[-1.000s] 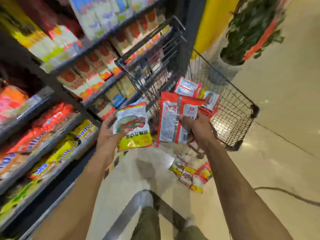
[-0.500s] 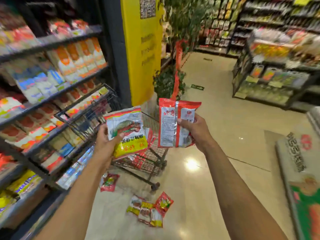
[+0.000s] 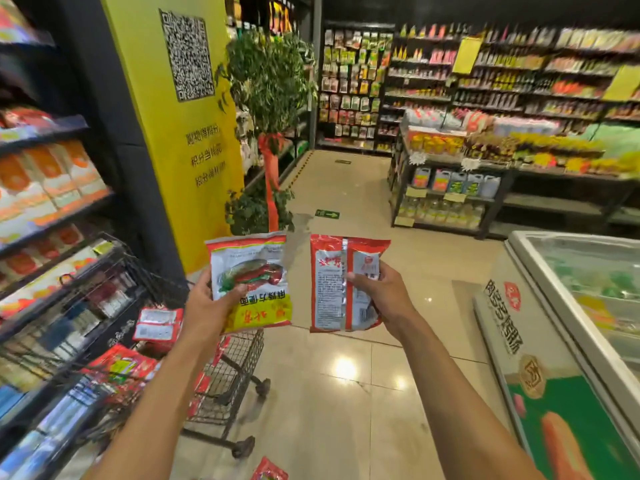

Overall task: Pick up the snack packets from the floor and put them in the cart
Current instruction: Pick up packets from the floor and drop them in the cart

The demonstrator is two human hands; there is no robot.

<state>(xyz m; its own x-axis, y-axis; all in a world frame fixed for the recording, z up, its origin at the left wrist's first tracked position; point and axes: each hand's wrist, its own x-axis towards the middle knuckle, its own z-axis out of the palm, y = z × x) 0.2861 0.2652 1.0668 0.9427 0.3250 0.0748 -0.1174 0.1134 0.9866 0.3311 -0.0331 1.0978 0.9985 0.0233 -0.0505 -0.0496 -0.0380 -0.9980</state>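
Aloft, hands gripping packets, one each

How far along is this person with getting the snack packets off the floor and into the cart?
Partly done. Several red packets already lie in the cart. The left hand grips a yellow-and-red packet and the right hand a red-and-silver packet, neither yet in the cart. At least one floor packet is left to pick up, at the bottom edge; more may lie out of view.
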